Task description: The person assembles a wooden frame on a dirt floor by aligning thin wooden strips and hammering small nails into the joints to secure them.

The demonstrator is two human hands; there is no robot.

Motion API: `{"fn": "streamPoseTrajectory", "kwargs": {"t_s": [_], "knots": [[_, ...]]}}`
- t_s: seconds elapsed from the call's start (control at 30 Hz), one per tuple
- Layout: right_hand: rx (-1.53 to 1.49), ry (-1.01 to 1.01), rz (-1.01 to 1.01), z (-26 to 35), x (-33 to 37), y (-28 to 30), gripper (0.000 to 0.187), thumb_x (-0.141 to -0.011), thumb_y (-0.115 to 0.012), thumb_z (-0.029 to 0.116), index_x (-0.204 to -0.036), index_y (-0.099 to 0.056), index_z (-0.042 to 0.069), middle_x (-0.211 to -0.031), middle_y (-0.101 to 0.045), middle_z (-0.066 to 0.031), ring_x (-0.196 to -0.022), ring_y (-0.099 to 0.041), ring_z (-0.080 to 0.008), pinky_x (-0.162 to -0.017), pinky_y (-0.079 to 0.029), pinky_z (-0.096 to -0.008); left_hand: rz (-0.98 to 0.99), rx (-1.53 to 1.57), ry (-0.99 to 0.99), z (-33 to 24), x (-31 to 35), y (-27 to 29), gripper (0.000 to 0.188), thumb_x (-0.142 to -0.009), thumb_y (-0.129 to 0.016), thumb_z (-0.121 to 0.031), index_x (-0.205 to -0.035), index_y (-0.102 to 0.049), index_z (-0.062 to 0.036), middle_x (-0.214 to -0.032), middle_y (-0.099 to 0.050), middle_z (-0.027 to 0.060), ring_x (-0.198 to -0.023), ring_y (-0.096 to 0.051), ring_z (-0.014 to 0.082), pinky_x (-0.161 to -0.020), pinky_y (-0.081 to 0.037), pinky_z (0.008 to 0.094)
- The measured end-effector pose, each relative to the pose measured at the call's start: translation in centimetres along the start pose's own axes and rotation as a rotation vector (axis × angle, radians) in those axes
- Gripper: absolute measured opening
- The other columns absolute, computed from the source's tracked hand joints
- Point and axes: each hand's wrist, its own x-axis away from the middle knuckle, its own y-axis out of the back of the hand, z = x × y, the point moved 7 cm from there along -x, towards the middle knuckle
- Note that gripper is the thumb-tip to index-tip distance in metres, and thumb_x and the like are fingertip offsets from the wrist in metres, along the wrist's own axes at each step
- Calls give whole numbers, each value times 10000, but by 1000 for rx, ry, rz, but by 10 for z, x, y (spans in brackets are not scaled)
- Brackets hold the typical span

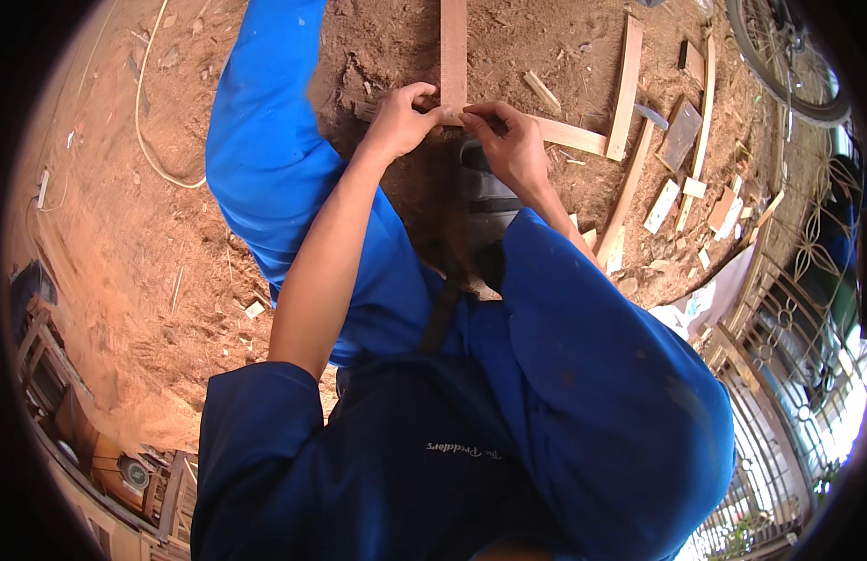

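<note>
A flat wooden strip (453,54) runs away from me at the top centre, and its near end lies between my hands. My left hand (401,123) is closed, with thumb and fingertips pinched at the left edge of that end. From the other side my right hand (510,147) is closed too, its thumb and forefinger on the right edge. A second wooden strip (572,136) stretches to the right from behind my right hand and meets an upright strip (626,89). Whether anything small sits between my fingertips cannot be made out.
My dark shoe (490,201) is just below my right hand. Wood offcuts (663,206) and longer strips litter the dirt ground at right. A bicycle wheel (798,70) and a metal grille (765,374) stand at the right edge. A pale cable (142,122) curves at left.
</note>
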Motion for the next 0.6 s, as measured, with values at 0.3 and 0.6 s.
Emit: {"fn": "streamPoseTrajectory", "kwargs": {"t_s": [0.3,0.6], "knots": [[42,45,-77,-5,0,-4,161,-922,-737,105,-1017,-754,-23,-869,-768,-174,-800,-764,-255,-734,-586,-351,-40,-121,-66,7,-4,-3,412,-886,-774,-191,-1246,-700,-3,-909,-754,188,-790,-746,280,-739,-580,392],[142,82,-73,-3,-3,-7,172,-920,-739,132,-1024,-764,-2,-876,-762,-177,-794,-751,-258,-723,-574,-349,-49,-243,-142,-6,0,-4,408,-943,-730,-149,-1302,-646,26,-874,-729,119,-713,-718,188,-648,-558,329]]}}
